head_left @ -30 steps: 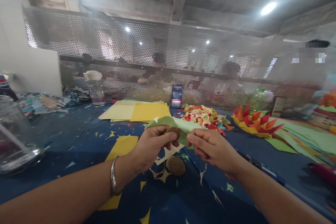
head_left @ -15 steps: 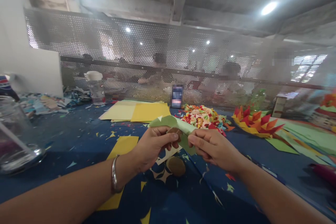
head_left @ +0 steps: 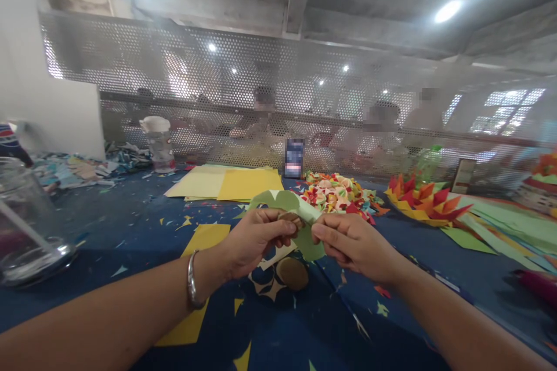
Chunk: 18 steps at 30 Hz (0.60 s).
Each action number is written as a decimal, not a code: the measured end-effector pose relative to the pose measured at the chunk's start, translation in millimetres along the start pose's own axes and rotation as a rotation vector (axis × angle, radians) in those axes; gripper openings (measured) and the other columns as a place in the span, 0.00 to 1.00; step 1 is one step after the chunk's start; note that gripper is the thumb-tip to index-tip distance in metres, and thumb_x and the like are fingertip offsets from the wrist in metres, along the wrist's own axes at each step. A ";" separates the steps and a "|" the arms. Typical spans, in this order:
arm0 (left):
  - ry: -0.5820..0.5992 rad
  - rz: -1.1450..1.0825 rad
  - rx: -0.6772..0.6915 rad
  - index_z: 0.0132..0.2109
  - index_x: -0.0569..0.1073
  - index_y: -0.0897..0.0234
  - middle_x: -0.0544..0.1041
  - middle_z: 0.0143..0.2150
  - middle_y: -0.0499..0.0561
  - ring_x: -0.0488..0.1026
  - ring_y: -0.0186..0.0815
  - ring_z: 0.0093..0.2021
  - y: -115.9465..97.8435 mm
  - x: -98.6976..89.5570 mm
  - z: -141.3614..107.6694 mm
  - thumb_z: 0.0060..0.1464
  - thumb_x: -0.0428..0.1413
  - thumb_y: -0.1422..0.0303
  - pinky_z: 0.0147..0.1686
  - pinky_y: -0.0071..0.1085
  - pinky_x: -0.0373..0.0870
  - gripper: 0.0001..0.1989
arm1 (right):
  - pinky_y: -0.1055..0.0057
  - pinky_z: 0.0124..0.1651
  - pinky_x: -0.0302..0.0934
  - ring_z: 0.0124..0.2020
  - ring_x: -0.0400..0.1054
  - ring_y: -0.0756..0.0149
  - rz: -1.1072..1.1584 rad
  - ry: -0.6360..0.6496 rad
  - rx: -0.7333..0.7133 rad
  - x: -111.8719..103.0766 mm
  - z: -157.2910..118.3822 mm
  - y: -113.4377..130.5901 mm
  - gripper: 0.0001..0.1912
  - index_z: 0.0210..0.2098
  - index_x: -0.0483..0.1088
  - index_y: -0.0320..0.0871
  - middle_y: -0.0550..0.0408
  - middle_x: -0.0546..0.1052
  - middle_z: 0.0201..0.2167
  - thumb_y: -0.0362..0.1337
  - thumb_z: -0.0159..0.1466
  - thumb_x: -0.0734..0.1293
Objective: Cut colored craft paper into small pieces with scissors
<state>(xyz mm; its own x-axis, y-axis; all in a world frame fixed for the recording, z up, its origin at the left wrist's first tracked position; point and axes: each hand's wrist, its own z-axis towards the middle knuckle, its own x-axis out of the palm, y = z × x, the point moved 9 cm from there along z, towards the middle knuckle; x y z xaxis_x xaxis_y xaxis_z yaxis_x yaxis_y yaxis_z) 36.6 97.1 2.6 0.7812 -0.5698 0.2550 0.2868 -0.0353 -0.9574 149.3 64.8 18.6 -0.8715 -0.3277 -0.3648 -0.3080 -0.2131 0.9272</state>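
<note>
My left hand pinches a sheet of light green paper together with a small brown disc, which sits partly behind the thumb. The paper curves and has rounded cut-outs along its edge. My right hand grips the paper's right side between thumb and bent fingers. Below the hands, on the dark blue table, lie a brown round piece and a beige paper offcut with round holes. A thin tool with a forked metal tip rests just right of them.
Yellow sheets lie at the back, with a yellow strip under my left forearm. A heap of folded paper pieces and a red-orange paper ring are at right. A clear jar stands left; a phone stands upright behind.
The green paper has turned slightly between my fingers, showing more of its rounded lower edge. Both hands keep nearly the same place and hold.
</note>
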 end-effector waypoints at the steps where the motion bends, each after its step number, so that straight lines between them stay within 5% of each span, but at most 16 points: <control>1: 0.008 0.004 0.007 0.28 0.78 0.63 0.72 0.26 0.45 0.60 0.26 0.24 -0.5 0.6 0.1 0.46 0.60 0.72 0.27 0.27 0.54 0.02 | 0.77 0.15 0.40 0.13 0.46 0.78 -0.003 0.001 0.002 0.2 0.1 0.1 0.16 0.28 0.64 0.44 0.66 0.56 0.13 0.48 0.66 0.61; 18: -0.013 -0.051 -0.055 0.26 0.77 0.66 0.70 0.23 0.44 0.58 0.24 0.23 4.2 -1.6 1.8 0.42 0.62 0.73 0.25 0.24 0.53 0.01 | 0.78 0.15 0.42 0.13 0.47 0.79 -0.041 0.019 -0.039 0.7 0.9 2.3 0.16 0.29 0.64 0.42 0.67 0.56 0.13 0.48 0.67 0.60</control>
<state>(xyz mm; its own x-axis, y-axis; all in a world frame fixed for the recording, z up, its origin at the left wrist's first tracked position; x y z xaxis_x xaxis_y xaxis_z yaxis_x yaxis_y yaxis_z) 37.5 99.3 -1.5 0.7739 -0.5551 0.3048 0.2956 -0.1090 -0.9491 147.6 64.9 20.6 -0.8512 -0.3350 -0.4042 -0.3276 -0.2627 0.9076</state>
